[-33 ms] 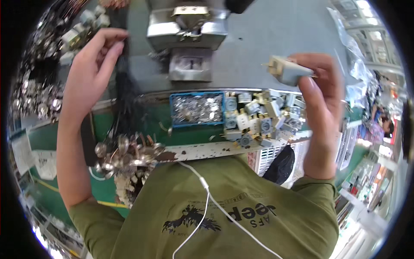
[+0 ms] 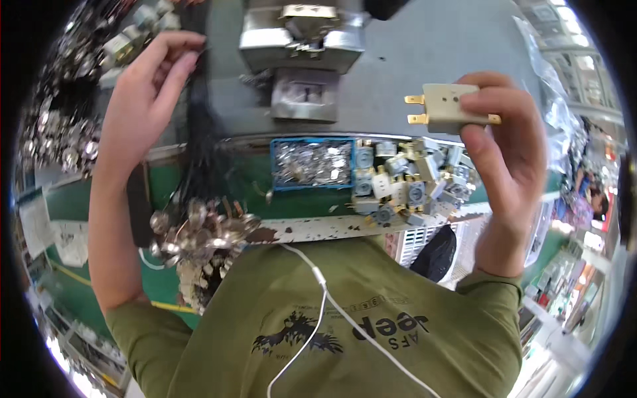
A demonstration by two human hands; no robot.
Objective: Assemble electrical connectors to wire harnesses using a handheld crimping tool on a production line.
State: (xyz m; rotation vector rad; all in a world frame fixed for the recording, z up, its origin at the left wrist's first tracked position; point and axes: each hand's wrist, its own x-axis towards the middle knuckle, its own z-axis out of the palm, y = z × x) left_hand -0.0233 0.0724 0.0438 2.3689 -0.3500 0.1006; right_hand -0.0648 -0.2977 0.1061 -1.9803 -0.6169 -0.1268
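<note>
Head view, blue tray: here's the blue tray [image 2: 273,166], full of small shiny metal bits [image 2: 312,162], right in front of the person.
Block pile: no box around these; the pale blocks [image 2: 413,178] sit heaped against the tray's right side.
White crate: down by the right elbow, a slatted white crate [image 2: 467,247] with a black bag [image 2: 434,254] at it; inside or in front, can't tell.
Right hand: the right hand [image 2: 509,126] is clamped on one white block [image 2: 439,111], thumb below, fingers over the top, holding it above the right part of the grey bench [image 2: 411,56], two gold prongs pointing left.
Left hand: out goes the left hand [image 2: 141,93], forearm upright, curled fingertips at the black wires [image 2: 202,126]; pinched or merely touching, can't tell.
</note>
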